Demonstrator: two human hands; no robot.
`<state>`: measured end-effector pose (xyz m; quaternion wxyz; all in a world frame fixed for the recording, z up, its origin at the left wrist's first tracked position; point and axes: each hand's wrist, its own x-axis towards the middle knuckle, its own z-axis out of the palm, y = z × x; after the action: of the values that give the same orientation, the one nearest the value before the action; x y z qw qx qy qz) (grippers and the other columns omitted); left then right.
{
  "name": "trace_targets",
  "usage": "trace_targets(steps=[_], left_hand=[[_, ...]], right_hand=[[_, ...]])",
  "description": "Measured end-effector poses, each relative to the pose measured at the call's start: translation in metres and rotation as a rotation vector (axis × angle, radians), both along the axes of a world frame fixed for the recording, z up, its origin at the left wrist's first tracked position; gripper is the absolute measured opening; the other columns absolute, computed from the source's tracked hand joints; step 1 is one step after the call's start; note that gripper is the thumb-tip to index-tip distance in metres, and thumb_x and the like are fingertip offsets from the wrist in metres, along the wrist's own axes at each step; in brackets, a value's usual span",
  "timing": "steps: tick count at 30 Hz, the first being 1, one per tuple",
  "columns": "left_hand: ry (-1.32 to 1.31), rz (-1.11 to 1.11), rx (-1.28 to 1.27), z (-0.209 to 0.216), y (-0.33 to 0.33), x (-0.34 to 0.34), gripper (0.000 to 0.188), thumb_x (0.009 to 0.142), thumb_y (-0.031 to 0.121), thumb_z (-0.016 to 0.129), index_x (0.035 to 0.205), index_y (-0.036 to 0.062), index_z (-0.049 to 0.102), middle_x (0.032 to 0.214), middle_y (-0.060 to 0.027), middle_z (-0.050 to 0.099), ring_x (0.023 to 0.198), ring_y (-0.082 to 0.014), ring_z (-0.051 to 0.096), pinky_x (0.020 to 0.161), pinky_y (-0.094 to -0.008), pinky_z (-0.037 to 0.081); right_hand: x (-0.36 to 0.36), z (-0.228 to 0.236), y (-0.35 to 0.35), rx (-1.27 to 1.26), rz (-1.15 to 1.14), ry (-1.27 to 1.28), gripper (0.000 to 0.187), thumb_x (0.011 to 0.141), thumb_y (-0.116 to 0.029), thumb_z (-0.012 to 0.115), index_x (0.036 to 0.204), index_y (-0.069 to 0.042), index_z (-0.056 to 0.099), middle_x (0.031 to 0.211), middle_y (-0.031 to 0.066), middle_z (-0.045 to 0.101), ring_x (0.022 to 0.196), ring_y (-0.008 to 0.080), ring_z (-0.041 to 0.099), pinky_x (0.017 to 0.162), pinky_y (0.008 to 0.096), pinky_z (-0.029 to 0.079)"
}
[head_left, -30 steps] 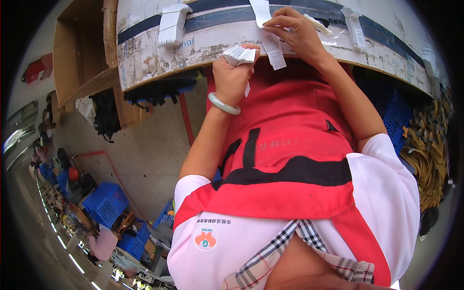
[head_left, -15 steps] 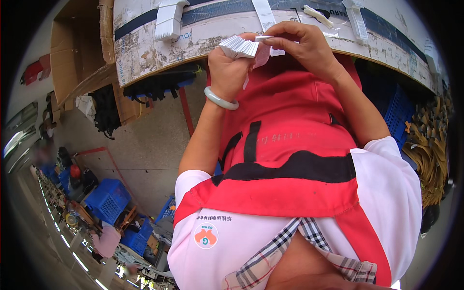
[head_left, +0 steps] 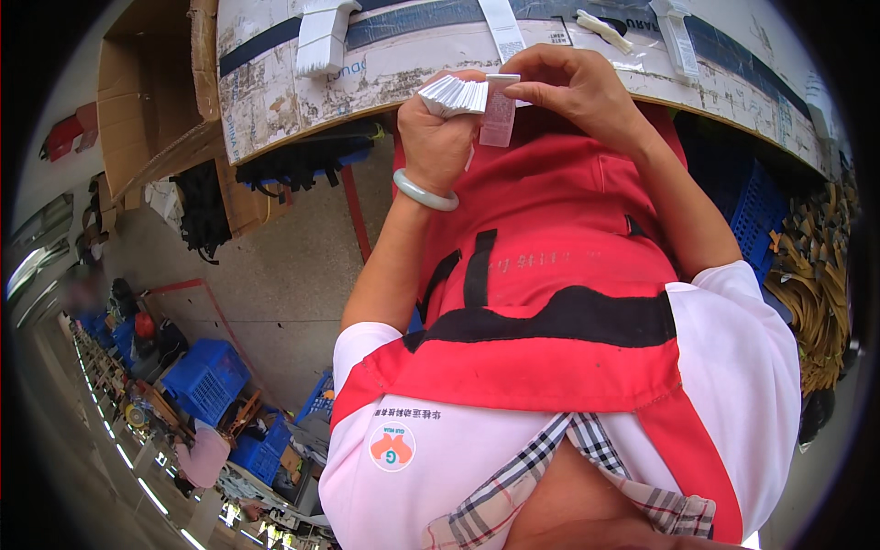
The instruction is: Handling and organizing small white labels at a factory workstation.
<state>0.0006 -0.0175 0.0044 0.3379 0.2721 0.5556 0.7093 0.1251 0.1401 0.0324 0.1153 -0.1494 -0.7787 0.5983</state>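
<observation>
Fanned out in my left hand (head_left: 434,139) is a thick stack of folded white labels (head_left: 454,95), the fingers wrapped round it. My right hand (head_left: 587,96) pinches the top fold of a single label (head_left: 498,121) between thumb and finger. That label hangs down beside the stack, its thin leaf see-through against the red apron (head_left: 550,183). Both hands are held at the near edge of the worktable (head_left: 275,103). Just beyond them a long white label strip (head_left: 500,27) lies on the tabletop.
More white label bundles (head_left: 321,44) lie at the table's left, with another bundle (head_left: 676,41) at the right. A pale twisted cord (head_left: 603,31) lies between. An open cardboard box (head_left: 151,105) adjoins the left side. Blue crates (head_left: 756,220) and brownish straps (head_left: 820,293) are at the right.
The single label has swung round and now hangs flat and more fully in view beside the stack. My left hand has shifted very slightly; my right hand keeps its pinch.
</observation>
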Motion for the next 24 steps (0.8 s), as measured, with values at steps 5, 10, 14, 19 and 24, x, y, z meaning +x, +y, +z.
trace_targets(steps=[5, 10, 14, 19, 24], left_hand=[[0.01, -0.003, -0.035, -0.001, 0.001, 0.002, 0.015, 0.086, 0.003, 0.07, 0.1, -0.0009, 0.07, 0.067, -0.001, 0.061, 0.055, -0.0062, 0.052, 0.05, -0.0214, 0.041], [0.0, -0.012, -0.056, 0.0, 0.001, 0.003, 0.015, 0.085, 0.005, 0.072, 0.099, -0.0002, 0.07, 0.065, -0.001, 0.061, 0.054, -0.0057, 0.052, 0.048, -0.0211, 0.039], [-0.291, -0.108, -0.095, -0.001, 0.001, 0.0, 0.013, 0.089, 0.009, 0.068, 0.099, 0.0008, 0.067, 0.071, -0.0016, 0.061, 0.057, -0.0072, 0.054, 0.047, -0.0208, 0.038], [-0.586, -0.196, -0.084, -0.007, 0.0, 0.002, 0.031, 0.094, 0.031, 0.064, 0.097, 0.0005, 0.063, 0.083, -0.0083, 0.066, 0.061, -0.0129, 0.058, 0.051, -0.0233, 0.046], [-0.705, -0.353, 0.032, -0.004, -0.004, 0.01, 0.049, 0.09, 0.047, 0.061, 0.101, -0.0009, 0.062, 0.083, -0.0087, 0.066, 0.077, -0.0178, 0.067, 0.067, -0.0252, 0.056]], right_hand=[[0.002, 0.002, 0.002, -0.105, 0.017, -0.08, 0.021, 0.092, -0.014, 0.066, 0.106, 0.001, 0.066, 0.095, 0.0013, 0.066, 0.089, 0.0071, 0.06, 0.082, 0.023, 0.051], [0.0, 0.0, -0.001, -0.104, 0.002, -0.035, 0.017, 0.092, -0.013, 0.065, 0.101, 0.002, 0.067, 0.091, 0.001, 0.065, 0.085, 0.0066, 0.059, 0.08, 0.0235, 0.051], [0.001, 0.01, 0.009, -0.232, 0.161, -0.14, 0.014, 0.09, -0.013, 0.067, 0.095, 0.0, 0.068, 0.086, 0.0014, 0.065, 0.079, 0.0068, 0.059, 0.075, 0.0221, 0.049], [-0.001, 0.015, -0.013, -0.471, 0.094, -0.063, 0.014, 0.089, -0.014, 0.068, 0.093, -0.001, 0.069, 0.076, 0.0012, 0.062, 0.074, 0.0057, 0.059, 0.067, 0.0206, 0.048], [0.002, -0.003, -0.019, -0.322, -0.011, -0.086, 0.016, 0.09, -0.014, 0.067, 0.099, 0.0, 0.068, 0.079, 0.0021, 0.064, 0.073, 0.0071, 0.06, 0.067, 0.02, 0.051]])
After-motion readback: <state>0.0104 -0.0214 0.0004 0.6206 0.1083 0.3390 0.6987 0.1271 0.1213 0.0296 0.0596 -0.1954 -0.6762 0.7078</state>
